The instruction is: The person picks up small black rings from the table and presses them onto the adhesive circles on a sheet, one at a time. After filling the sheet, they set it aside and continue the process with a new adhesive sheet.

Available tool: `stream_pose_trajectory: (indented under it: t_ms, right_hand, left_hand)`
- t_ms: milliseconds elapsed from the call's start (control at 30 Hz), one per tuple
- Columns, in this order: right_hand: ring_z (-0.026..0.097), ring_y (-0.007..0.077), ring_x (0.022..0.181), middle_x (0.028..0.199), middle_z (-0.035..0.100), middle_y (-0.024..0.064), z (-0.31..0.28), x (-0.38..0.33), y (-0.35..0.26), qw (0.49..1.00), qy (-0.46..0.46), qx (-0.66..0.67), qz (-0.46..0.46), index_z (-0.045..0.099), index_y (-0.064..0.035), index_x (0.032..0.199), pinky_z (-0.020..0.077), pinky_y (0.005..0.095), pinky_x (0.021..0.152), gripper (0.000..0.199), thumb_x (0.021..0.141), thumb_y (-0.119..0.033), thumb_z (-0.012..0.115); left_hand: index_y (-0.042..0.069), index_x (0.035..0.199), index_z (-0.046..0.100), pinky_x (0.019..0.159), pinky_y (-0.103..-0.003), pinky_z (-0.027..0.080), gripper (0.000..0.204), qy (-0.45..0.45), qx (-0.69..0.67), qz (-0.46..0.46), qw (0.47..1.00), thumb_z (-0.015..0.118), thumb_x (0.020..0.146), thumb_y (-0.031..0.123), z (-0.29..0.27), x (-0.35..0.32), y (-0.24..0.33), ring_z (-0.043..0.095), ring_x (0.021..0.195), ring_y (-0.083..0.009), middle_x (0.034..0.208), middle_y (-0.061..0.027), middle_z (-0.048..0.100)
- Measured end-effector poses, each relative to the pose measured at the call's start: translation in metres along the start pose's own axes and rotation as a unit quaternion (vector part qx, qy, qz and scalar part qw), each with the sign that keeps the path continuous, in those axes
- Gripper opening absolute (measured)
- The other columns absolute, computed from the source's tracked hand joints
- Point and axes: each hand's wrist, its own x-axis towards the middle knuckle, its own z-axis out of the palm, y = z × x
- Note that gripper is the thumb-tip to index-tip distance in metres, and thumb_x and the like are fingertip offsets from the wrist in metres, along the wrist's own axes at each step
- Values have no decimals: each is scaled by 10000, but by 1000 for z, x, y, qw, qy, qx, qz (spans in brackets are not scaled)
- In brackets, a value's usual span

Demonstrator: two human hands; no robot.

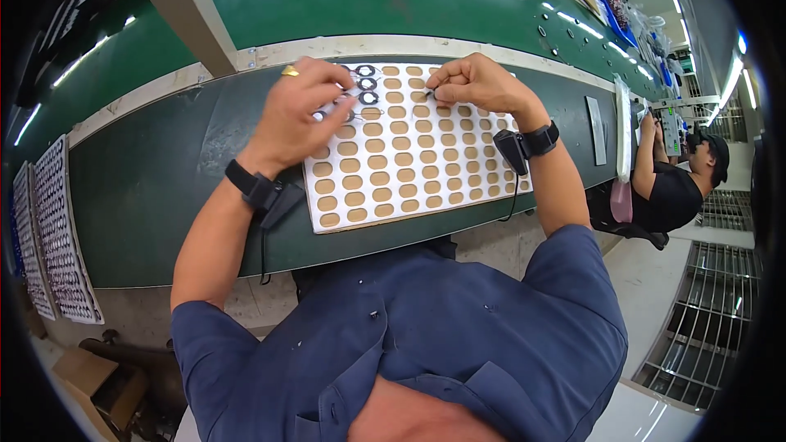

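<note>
Hovering over the white tray [409, 188] at frame centre, the left hand [299, 110] curls over black rings [366, 83]; the right hand [475, 82] pinches something too small to tell.

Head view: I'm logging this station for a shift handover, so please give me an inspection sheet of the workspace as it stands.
Surface: dark green bench, pale edging along its far side.
Job's things: white tray with rows of tan oval pockets; a few dark ring parts sit in the top rows, the rest look unfilled.
Clutter: filled trays stacked at the far left.
Grippers: left hand rests on the ring parts; right hand pinches something small at the tray's top edge.
Cables: a thin lead hangs from each wrist band.
Surroundings: green conveyor behind; another person seated to the right.
</note>
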Motion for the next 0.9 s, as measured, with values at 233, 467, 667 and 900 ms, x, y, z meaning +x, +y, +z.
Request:
stream_pose_trajectory:
  t_ms: [233, 467, 667, 900]
  right_hand:
    - [669, 58, 766, 824, 767, 22, 23, -6, -19, 994, 59, 97, -4, 782, 7, 1174, 494, 216, 672, 263, 975, -164, 774]
    - [640, 37, 739, 859, 774, 9, 58, 6, -29, 994, 74, 79, -18, 802, 3, 1120, 476, 201, 650, 236, 981, -187, 776]
    - [692, 125, 734, 842, 781, 74, 77, 12, -41, 994, 65, -88, -28, 800, -25, 1107, 528, 289, 675, 222, 973, -197, 752]
    - [736, 327, 789, 878, 769, 173, 84, 16, -39, 976, 88, -163, -112, 804, -33, 1038, 570, 419, 752, 208, 943, -195, 713]
  left_hand:
    - [86, 846, 744, 915, -406, 510, 43, -112, 75, 70, 988, 777, 864, 108, 29, -1, 16, 625, 1029, -234, 1049, -9, 701]
    - [98, 819, 730, 893, -387, 516, 57, -143, 68, 79, 984, 783, 827, 81, 27, -3, 14, 623, 1013, -225, 1047, 18, 709]
    - [90, 814, 723, 833, -380, 530, 92, -157, 91, 119, 976, 812, 822, 69, 21, -9, 9, 636, 964, -223, 1066, 25, 731]
    - [109, 805, 744, 863, -368, 522, 71, -159, 74, 122, 977, 798, 783, 69, 13, -11, 5, 645, 991, -195, 1039, 42, 730]
